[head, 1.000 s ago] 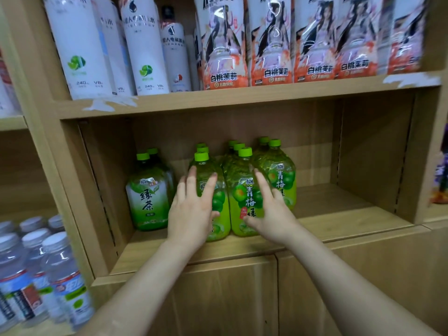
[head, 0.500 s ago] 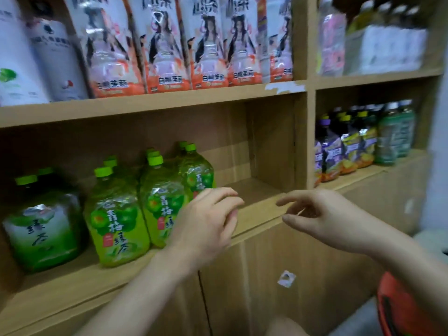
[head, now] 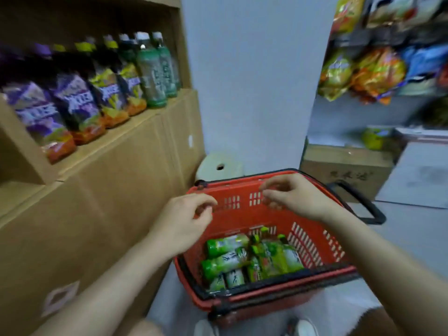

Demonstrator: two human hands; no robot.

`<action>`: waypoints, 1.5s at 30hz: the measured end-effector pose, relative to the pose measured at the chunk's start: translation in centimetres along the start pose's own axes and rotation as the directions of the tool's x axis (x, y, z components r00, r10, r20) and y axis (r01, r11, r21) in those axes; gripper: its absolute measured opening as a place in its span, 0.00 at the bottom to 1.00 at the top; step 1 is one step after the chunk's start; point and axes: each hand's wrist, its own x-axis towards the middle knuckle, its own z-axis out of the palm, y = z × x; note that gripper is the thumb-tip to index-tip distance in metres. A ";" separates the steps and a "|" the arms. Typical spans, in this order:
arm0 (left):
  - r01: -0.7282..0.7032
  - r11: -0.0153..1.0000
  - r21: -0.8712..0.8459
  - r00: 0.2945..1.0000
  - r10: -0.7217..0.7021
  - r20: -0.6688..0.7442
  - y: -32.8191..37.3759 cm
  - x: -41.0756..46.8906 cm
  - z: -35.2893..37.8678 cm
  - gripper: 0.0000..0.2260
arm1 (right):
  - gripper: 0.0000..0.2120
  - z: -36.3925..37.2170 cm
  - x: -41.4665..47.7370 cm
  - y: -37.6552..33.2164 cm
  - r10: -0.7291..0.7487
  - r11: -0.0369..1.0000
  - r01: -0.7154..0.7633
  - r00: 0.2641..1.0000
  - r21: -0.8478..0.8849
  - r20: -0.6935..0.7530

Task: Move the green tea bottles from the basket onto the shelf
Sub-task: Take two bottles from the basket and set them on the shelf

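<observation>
A red plastic basket (head: 312,243) with black rims sits low in front of me. Several green tea bottles (head: 228,261) lie on their sides in its bottom, green caps and labels showing. My left hand (head: 184,221) hovers over the basket's left rim, fingers loosely curled and empty. My right hand (head: 293,197) hangs above the basket's far wall, fingers apart, holding nothing. Both hands are above the bottles, not touching them. The wooden shelf (head: 135,122) stands to the left.
The shelf carries purple, yellow and green drink bottles (head: 152,71). A pale stool (head: 219,166) stands behind the basket by the white wall. A cardboard box (head: 346,168) and a rack of snack bags (head: 363,69) are at the right. The basket's black handle (head: 363,202) sticks out right.
My view has swung right and down, from the shelf's green bottles to the basket. Both hands left the shelf and now hover empty over the basket.
</observation>
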 end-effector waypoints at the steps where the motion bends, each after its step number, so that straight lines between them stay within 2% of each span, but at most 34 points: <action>1: -0.002 1.000 0.009 0.998 0.002 0.060 -0.3 1.1 1.9 0.08 | 0.05 0.0 0.5 2.1 0.057 0.998 -0.057 0.998 0.021 -0.008; 4: 0.000 1.000 0.024 0.978 -0.005 0.211 -1.4 4.4 7.4 0.11 | 0.03 0.3 2.6 7.8 0.201 0.978 -0.202 0.979 0.046 0.037; 6: 0.020 0.999 0.046 0.953 -0.032 0.300 -2.6 6.6 11.2 0.13 | 0.03 0.8 4.5 11.0 0.271 0.963 -0.271 0.960 -0.007 0.075; 11: 0.017 0.985 0.174 0.864 -0.103 0.493 -6.3 10.4 22.0 0.18 | 0.13 4.5 10.2 17.9 0.368 0.925 -0.344 0.918 -0.164 0.150; 14: -0.016 0.969 0.245 0.789 -0.138 0.598 -8.4 10.7 28.3 0.24 | 0.20 7.6 12.8 22.3 0.413 0.900 -0.370 0.893 -0.232 0.178; 16: -0.080 0.948 0.309 0.710 -0.164 0.685 -10.0 10.1 31.4 0.28 | 0.19 9.6 14.2 24.7 0.438 0.890 -0.387 0.871 -0.242 0.220; 20: -0.141 0.920 0.366 0.547 -0.236 0.803 -12.6 8.0 34.5 0.36 | 0.22 13.8 16.6 27.3 0.392 0.911 -0.313 0.858 -0.268 0.331; 22: -0.221 0.903 0.368 0.514 -0.212 0.831 -12.7 7.4 34.7 0.34 | 0.26 15.7 17.5 27.8 0.338 0.930 -0.238 0.853 -0.282 0.397; 24: -0.314 0.877 0.363 0.476 -0.185 0.860 -12.3 7.6 34.1 0.38 | 0.29 17.2 18.1 28.5 0.292 0.944 -0.173 0.838 -0.283 0.461; 25: -0.315 0.878 0.360 0.464 -0.189 0.866 -12.3 7.7 33.3 0.40 | 0.29 17.9 18.3 28.7 0.273 0.946 -0.139 0.828 -0.292 0.490; 28: -0.174 0.932 0.318 0.485 -0.200 0.851 -12.5 7.8 30.2 0.37 | 0.33 19.4 18.4 29.3 0.252 0.912 -0.020 0.817 -0.410 0.519; 30: -0.119 0.950 0.287 0.548 -0.179 0.817 -12.8 7.7 27.9 0.35 | 0.36 20.1 18.4 29.0 0.270 0.850 0.051 0.812 -0.524 0.518; 33: 0.005 0.970 0.243 0.623 -0.194 0.758 -13.4 7.5 25.0 0.33 | 0.44 21.2 18.2 28.4 0.261 0.796 0.130 0.807 -0.592 0.529; 35: 0.106 0.973 0.204 0.656 -0.222 0.721 -13.7 7.4 23.1 0.29 | 0.47 22.2 17.9 28.3 0.281 0.788 0.113 0.808 -0.605 0.518; 38: 0.177 0.970 0.165 0.714 -0.242 0.657 -13.8 7.4 20.4 0.27 | 0.44 22.9 17.6 27.2 0.266 0.764 0.108 0.846 -0.636 0.463; 42: 0.304 0.951 0.049 0.784 -0.279 0.555 -13.6 6.9 17.3 0.26 | 0.48 22.8 16.8 25.5 0.307 0.819 0.074 0.780 -0.569 0.545; 45: 0.344 0.938 -0.035 0.851 -0.296 0.434 -12.7 6.3 14.6 0.28 | 0.41 22.2 15.3 24.2 0.310 0.874 0.011 0.757 -0.487 0.574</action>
